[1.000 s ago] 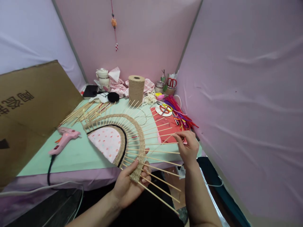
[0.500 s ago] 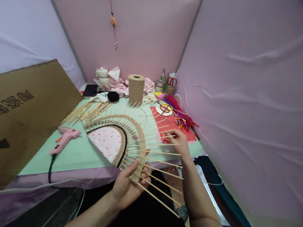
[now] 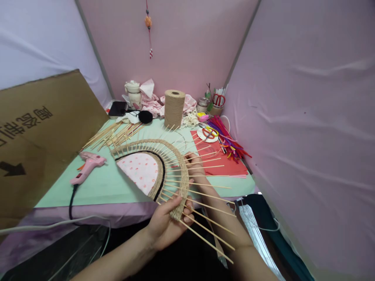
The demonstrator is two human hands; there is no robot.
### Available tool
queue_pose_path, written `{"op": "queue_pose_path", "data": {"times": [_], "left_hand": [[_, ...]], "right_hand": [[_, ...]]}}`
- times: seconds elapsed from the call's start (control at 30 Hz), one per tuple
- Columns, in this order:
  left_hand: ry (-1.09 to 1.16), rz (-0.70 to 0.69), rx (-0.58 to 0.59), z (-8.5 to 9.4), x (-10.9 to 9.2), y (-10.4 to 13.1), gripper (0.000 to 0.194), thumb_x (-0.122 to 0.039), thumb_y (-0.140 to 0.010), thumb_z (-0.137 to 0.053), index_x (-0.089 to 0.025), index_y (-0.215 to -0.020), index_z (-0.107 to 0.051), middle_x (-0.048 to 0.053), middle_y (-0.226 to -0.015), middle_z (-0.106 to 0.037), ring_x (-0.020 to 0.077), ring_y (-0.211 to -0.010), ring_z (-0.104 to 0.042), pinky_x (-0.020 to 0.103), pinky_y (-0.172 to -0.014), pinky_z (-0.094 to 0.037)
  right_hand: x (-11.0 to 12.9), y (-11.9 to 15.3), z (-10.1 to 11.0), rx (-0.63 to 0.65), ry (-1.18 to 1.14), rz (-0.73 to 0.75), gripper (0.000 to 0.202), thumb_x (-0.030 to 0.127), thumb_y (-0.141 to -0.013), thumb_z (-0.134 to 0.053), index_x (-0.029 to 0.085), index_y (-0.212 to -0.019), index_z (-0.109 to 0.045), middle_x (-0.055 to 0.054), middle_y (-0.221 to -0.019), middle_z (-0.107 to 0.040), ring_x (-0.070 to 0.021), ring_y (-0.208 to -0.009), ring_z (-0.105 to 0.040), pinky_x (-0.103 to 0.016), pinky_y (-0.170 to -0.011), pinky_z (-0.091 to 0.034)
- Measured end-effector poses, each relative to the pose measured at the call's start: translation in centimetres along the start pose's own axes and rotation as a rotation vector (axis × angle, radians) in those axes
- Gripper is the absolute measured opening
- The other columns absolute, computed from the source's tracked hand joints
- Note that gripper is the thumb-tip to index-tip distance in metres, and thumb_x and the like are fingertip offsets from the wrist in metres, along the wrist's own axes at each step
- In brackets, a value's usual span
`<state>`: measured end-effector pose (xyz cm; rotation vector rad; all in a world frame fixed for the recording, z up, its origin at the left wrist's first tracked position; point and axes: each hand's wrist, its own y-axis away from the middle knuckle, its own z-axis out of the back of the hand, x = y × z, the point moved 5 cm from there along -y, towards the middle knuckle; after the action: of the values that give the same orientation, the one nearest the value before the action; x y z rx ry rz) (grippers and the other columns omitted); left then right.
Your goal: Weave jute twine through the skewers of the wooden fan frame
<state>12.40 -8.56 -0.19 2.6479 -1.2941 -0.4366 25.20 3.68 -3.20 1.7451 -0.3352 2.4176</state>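
Note:
A half-round woven fan [image 3: 184, 171] has thin wooden sticks fanning outward through a twine band. Its inner part is pink dotted cloth [image 3: 140, 169] with a black edge. My left hand [image 3: 171, 218] grips the near end of the twine band, thumb on top and fingers beneath. Behind the sticks, my right hand [image 3: 193, 164] is at the outer right side of the band, fingers bent and partly hidden; whether it pinches anything is unclear.
A pink glue gun [image 3: 89, 166] lies left beside a cardboard sheet [image 3: 43, 128]. Loose sticks [image 3: 117, 134], a twine spool [image 3: 174, 109], a white jar [image 3: 133, 93], red sheets [image 3: 216, 160], scissors [image 3: 211, 132] and colourful pipe cleaners [image 3: 231, 142] lie farther back on the green tabletop [image 3: 102, 191].
My right hand has moved left from the stick tips to the outer edge of the twine band. My left hand still holds the fan. The whole view has shifted slightly.

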Motion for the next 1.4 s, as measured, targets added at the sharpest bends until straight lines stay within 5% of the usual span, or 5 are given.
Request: {"op": "queue_pose_path", "data": {"times": [0.17, 0.5, 0.83, 1.23, 1.4], "left_hand": [[-0.039, -0.003, 0.077, 0.0, 0.4, 0.2, 0.01, -0.014, -0.085, -0.056, -0.012, -0.085, -0.066, 0.005, -0.077, -0.053, 0.0079, -0.065, -0.045, 0.02, -0.06, -0.036], [-0.052, 0.024, 0.128, -0.1, 0.6, 0.7, 0.052, -0.017, -0.086, -0.055, -0.027, -0.137, -0.045, 0.003, -0.079, -0.05, 0.0099, -0.066, -0.042, 0.024, -0.061, -0.036], [-0.04, 0.012, 0.113, 0.1, 0.6, 0.7, 0.053, -0.017, -0.088, -0.051, -0.028, -0.139, -0.041, 0.002, -0.076, -0.049, 0.0099, -0.065, -0.041, 0.023, -0.06, -0.034], [-0.035, 0.002, 0.112, 0.5, 0.6, 0.8, 0.051, -0.017, -0.09, -0.048, -0.026, -0.14, -0.04, 0.003, -0.076, -0.049, 0.0101, -0.065, -0.042, 0.023, -0.06, -0.034], [-0.026, 0.005, 0.09, 0.6, 0.6, 0.7, 0.052, -0.017, -0.089, -0.049, -0.028, -0.139, -0.041, 0.003, -0.076, -0.05, 0.0098, -0.064, -0.042, 0.023, -0.06, -0.034]], "right_hand": [[0.7, -0.9, 1.1, -0.051, -0.025, 0.038, 0.028, 0.045, -0.077, -0.058, 0.019, -0.067, -0.058, 0.001, -0.064, -0.059, -0.0132, -0.06, -0.051, -0.025, -0.057, -0.04], [0.4, -0.2, 4.9, -0.066, -0.062, 0.018, 0.031, 0.047, -0.076, -0.064, 0.018, -0.067, -0.055, 0.004, -0.055, -0.046, -0.0104, -0.051, -0.04, -0.023, -0.049, -0.033], [0.7, 1.9, 9.9, -0.095, -0.003, 0.068, 0.029, 0.045, -0.075, -0.068, 0.016, -0.073, -0.063, 0.0, -0.065, -0.057, -0.013, -0.061, -0.047, -0.026, -0.059, -0.038], [0.6, 3.6, 12.6, 0.014, -0.126, 0.114, 0.027, 0.039, -0.081, -0.062, 0.022, -0.103, -0.062, 0.0, -0.077, -0.056, -0.0146, -0.068, -0.052, -0.026, -0.063, -0.045], [1.5, 3.4, 12.7, -0.005, -0.146, 0.136, 0.023, 0.035, -0.078, -0.066, 0.022, -0.096, -0.06, -0.004, -0.091, -0.061, -0.0171, -0.08, -0.057, -0.029, -0.07, -0.048]]}}
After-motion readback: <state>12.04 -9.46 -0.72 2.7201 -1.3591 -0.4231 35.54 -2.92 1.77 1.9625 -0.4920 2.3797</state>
